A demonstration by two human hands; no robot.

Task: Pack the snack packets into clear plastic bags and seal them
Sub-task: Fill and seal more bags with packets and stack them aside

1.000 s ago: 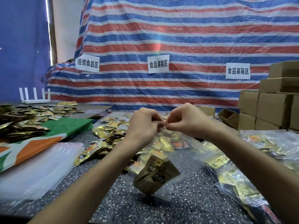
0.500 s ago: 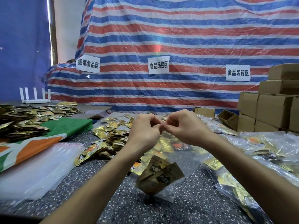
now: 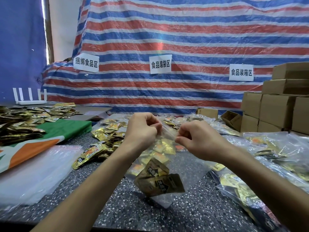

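Left hand (image 3: 142,132) and right hand (image 3: 201,142) pinch the bag (image 3: 189,169) farther apart.

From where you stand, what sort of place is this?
Probably a small food-packing workshop: paper zone signs on a striped tarp, stacked boxes, and heaps of snack packets beside filled clear bags on the table.

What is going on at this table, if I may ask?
A person is packing snack packets. The left hand and right hand each pinch the top edge of a clear bag, held up over the table, with dark packets in its bottom. Whether the top is fully sealed cannot be told. Loose packets lie behind it, filled bags to the right and empty bags to the left.
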